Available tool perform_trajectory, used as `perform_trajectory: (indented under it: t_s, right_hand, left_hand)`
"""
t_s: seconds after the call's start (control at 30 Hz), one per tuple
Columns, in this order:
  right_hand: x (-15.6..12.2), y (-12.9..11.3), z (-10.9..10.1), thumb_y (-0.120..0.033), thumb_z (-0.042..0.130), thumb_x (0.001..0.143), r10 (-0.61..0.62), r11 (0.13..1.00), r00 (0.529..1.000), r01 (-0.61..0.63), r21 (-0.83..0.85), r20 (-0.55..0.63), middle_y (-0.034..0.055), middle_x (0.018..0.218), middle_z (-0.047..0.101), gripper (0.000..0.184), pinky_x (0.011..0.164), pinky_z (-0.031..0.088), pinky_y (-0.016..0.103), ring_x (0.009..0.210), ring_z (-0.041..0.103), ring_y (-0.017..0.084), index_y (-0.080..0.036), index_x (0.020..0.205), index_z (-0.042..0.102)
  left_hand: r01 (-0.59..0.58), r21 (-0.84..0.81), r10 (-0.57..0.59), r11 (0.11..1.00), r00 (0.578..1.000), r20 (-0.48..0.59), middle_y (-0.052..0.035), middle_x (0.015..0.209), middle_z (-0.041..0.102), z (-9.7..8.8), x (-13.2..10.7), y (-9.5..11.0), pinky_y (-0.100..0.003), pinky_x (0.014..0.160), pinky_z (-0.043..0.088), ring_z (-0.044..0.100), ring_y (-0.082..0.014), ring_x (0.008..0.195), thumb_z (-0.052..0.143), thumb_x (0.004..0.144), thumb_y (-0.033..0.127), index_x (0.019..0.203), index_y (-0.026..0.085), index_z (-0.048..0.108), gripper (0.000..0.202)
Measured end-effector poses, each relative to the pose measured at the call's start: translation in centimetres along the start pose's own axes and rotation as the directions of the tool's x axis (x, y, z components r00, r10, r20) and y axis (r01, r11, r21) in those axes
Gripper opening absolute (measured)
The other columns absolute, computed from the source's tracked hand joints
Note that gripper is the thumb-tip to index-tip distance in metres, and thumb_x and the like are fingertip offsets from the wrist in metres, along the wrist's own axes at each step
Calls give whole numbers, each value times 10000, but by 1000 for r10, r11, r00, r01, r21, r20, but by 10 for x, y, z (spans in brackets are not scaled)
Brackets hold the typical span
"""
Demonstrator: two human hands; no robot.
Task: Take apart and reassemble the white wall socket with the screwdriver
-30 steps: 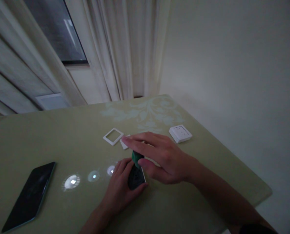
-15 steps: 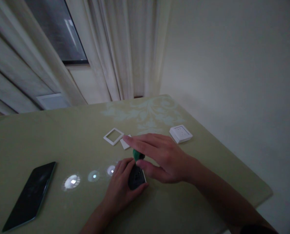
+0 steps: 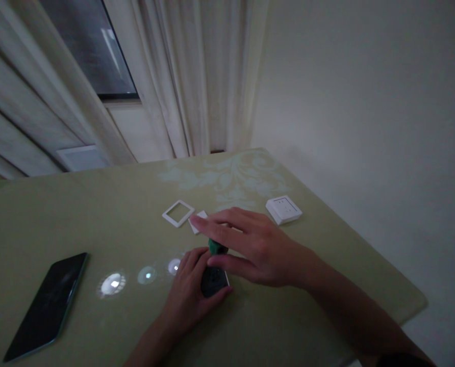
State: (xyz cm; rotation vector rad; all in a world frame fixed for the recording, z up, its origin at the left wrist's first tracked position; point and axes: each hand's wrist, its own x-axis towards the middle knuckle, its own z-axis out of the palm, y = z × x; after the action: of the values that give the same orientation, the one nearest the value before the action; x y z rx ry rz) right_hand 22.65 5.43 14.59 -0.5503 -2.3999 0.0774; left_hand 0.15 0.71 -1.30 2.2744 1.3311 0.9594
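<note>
My left hand (image 3: 191,288) is closed around the edges of a small dark-backed square piece (image 3: 213,281) with a thin white rim, pressing it to the table; it looks like the back of a wall socket. Over it, my right hand (image 3: 250,247) grips a green and black screwdriver handle (image 3: 217,247) between thumb and fingers, with the index finger stretched forward. The tool stands roughly upright, and its tip is hidden. Just beyond my fingers lies a flat white plate (image 3: 196,228), partly covered by the right hand. Beside it rests a white square frame (image 3: 169,220).
A white wall socket (image 3: 284,210) sits near the table's right edge. At the left lies a dark tablet (image 3: 46,308). The pale green table (image 3: 128,204) meets a wall on the right and curtains (image 3: 197,76) at the back. Lamp reflections show on its surface.
My right thumb has shifted slightly left along the screwdriver handle, and the fingers have turned a little. The left hand and the dark-backed piece stay in place.
</note>
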Motion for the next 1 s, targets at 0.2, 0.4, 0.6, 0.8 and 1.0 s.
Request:
perform_trajectory:
  t_s: [0.2, 0.4, 0.6, 0.8, 1.0]
  right_hand:
    - [-1, 4, 6, -447, 613, 1105, -25, 982, 994, 5, -191, -103, 51, 911, 739, 482, 749, 543, 333, 824, 688, 207, -133, 1469, 644]
    - [-2, 5, 6, -364, 535, 1129, 3, 1000, 999, -4, -26, -44, 49, 967, 746, 403, 703, 521, 303, 826, 684, 183, -149, 1455, 636]
    - [-2, 6, 12, -489, 538, 1131, 6, 997, 1000, -4, -79, 22, 47, 1019, 801, 420, 680, 476, 274, 850, 725, 163, -180, 1395, 646]
    - [-4, 7, 10, -559, 710, 1023, 53, 953, 953, -138, -271, -297, -46, 589, 647, 427, 529, 344, 293, 498, 569, 103, -191, 813, 660]
    - [-3, 11, -12, -478, 778, 997, 187, 953, 887, -267, -140, -423, -55, 625, 664, 348, 525, 404, 233, 494, 552, 77, -204, 837, 635]
  left_hand:
    - [-7, -4, 7, 1000, 1000, -2, -124, 1311, 691, 1, 0, -1, -591, 996, 628, 674, -388, 1213, 884, 836, 391, 1413, 296, 619, 642]
    - [6, -12, -5, 1000, 1000, 29, -125, 1355, 671, 0, -1, -1, -600, 1004, 617, 672, -396, 1219, 860, 866, 405, 1447, 312, 587, 648]
    - [15, -7, -15, 1000, 1000, 27, -97, 1325, 676, -1, -1, 0, -588, 1001, 630, 674, -385, 1207, 867, 867, 424, 1421, 335, 598, 622]
    - [-41, 32, 39, 999, 997, 64, -132, 1408, 682, -4, -3, 0, -569, 1025, 616, 669, -394, 1255, 949, 780, 528, 1500, 305, 553, 852]
    - [-138, 87, 141, 987, 989, -33, -149, 1433, 696, -17, -5, 8, -538, 1066, 578, 667, -375, 1276, 893, 868, 476, 1566, 271, 498, 828]
